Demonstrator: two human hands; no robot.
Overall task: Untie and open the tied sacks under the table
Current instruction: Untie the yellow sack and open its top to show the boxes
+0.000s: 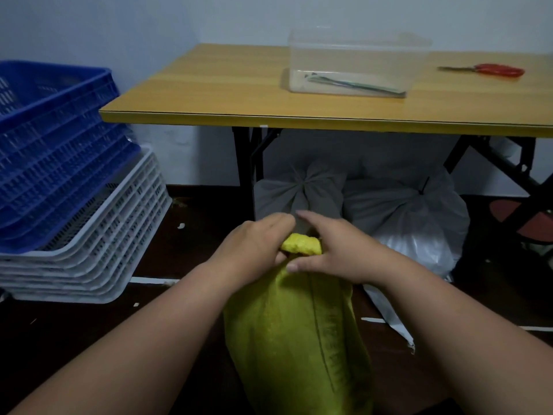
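Gripping the yellow sack's bunched neck, left hand and right hand meet.

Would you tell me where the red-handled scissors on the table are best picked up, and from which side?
Probably by the red handles, reaching in from the table's right end. The scissors lie flat on the table, blades pointing left toward the clear plastic box, so the handles are the blunt, thicker end.

A pale bluish wall backs a wooden tabletop on black folding legs; the floor is dark, the light dim.
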